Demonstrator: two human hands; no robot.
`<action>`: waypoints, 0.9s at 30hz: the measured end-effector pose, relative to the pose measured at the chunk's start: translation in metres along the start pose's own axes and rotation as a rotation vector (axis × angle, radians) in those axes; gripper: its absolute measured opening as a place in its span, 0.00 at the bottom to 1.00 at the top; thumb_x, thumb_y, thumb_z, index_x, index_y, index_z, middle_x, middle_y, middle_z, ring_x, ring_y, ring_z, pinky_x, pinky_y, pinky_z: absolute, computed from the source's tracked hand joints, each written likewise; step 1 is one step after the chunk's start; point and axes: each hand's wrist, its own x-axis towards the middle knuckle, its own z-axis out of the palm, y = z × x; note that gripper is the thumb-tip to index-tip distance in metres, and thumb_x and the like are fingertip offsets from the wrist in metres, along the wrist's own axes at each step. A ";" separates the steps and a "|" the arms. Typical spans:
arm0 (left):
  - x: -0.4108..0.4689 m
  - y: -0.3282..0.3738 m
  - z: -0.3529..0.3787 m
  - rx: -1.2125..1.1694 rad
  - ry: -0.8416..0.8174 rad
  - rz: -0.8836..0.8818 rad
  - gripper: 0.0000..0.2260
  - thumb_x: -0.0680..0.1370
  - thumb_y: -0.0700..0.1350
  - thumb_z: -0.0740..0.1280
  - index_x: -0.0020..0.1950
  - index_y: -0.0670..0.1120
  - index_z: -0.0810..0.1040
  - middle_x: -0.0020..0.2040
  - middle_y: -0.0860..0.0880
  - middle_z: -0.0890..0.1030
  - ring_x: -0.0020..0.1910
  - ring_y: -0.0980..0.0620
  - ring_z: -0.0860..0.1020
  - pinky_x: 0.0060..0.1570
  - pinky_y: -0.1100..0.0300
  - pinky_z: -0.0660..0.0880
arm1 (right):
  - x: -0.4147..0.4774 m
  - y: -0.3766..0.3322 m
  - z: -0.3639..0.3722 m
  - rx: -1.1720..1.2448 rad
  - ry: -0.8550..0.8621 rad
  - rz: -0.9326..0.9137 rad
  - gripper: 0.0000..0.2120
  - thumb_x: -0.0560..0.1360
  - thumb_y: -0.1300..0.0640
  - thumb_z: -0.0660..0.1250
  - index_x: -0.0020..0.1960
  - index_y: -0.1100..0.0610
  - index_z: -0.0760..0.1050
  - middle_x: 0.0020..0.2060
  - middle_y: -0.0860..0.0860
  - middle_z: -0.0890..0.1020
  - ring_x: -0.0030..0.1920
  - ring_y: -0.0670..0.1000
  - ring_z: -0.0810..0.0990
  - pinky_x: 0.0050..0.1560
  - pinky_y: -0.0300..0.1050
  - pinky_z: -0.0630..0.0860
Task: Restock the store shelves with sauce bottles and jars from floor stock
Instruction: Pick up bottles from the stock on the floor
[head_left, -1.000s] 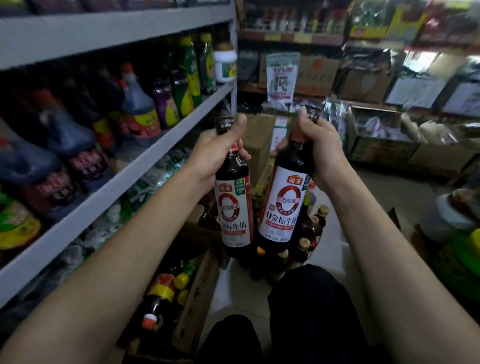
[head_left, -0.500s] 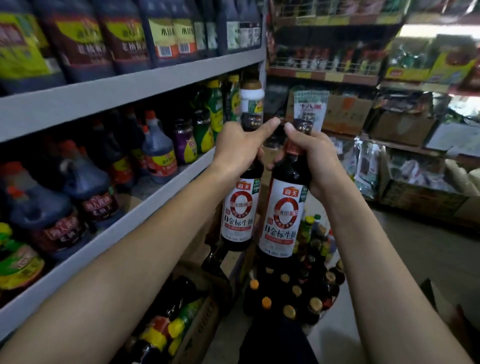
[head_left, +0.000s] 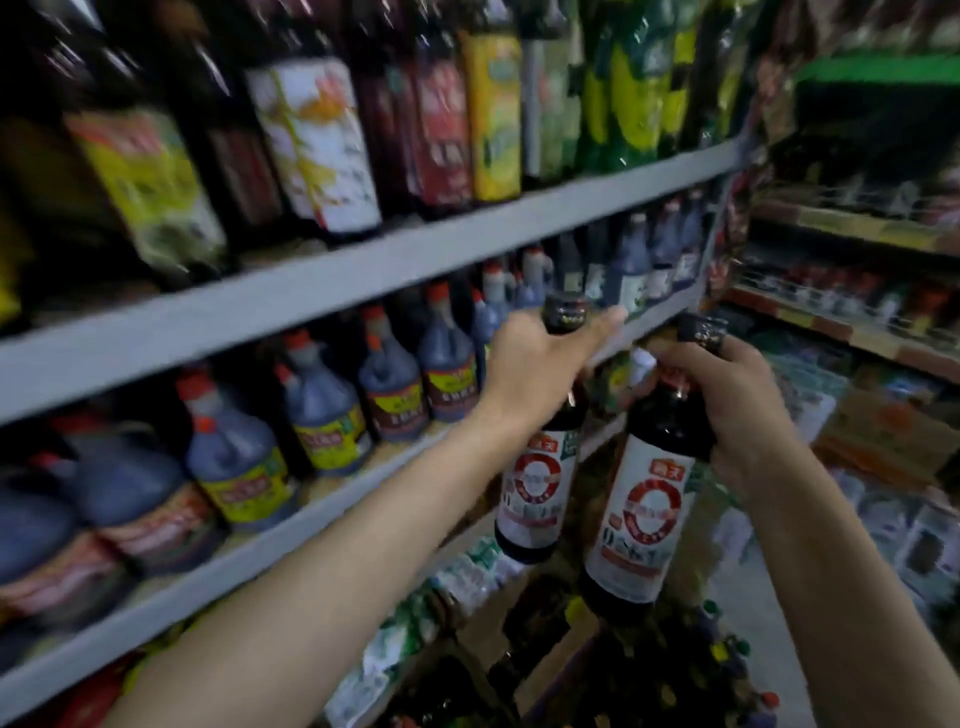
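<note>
Each of my hands carries a dark soy sauce bottle with a white label and a red ring. My left hand (head_left: 535, 364) grips the neck of the left bottle (head_left: 535, 493), whose black cap shows above my fingers. My right hand (head_left: 727, 400) grips the neck of the right bottle (head_left: 641, 525), which hangs slightly tilted. Both bottles hang in the air in front of the grey shelf boards (head_left: 332, 286), level with the row of dark jugs (head_left: 322, 410). On the floor below stand several more capped bottles (head_left: 691, 670), blurred.
The upper shelf holds tall bottles with yellow, white and red labels (head_left: 317, 140). A lower board (head_left: 249, 561) carries jugs with red caps. Cardboard boxes (head_left: 883, 441) and other shelves (head_left: 841, 312) stand to the right. An open box with bottles (head_left: 457, 691) lies at my feet.
Both bottles have risen from knee height up to the jug shelf. My view has swung up and left, so the upper shelf rows now fill the frame.
</note>
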 end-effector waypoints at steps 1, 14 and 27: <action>0.007 0.017 -0.007 0.015 0.017 -0.009 0.16 0.74 0.55 0.73 0.30 0.47 0.80 0.28 0.49 0.81 0.30 0.56 0.79 0.34 0.63 0.72 | 0.005 -0.018 0.009 0.012 -0.007 0.004 0.15 0.76 0.63 0.67 0.33 0.52 0.81 0.30 0.56 0.82 0.30 0.57 0.82 0.34 0.50 0.80; 0.044 0.179 -0.120 0.076 0.272 -0.167 0.19 0.74 0.55 0.73 0.36 0.39 0.80 0.31 0.44 0.81 0.31 0.53 0.80 0.33 0.62 0.71 | 0.047 -0.184 0.132 -0.134 -0.216 0.101 0.03 0.67 0.54 0.72 0.35 0.52 0.80 0.33 0.59 0.83 0.35 0.63 0.84 0.36 0.55 0.80; -0.047 0.250 -0.304 0.086 0.543 -0.121 0.20 0.73 0.59 0.72 0.36 0.43 0.78 0.31 0.51 0.78 0.34 0.55 0.78 0.40 0.59 0.74 | -0.024 -0.216 0.322 -0.124 -0.579 0.064 0.06 0.74 0.61 0.68 0.39 0.57 0.80 0.33 0.62 0.83 0.36 0.61 0.84 0.37 0.47 0.81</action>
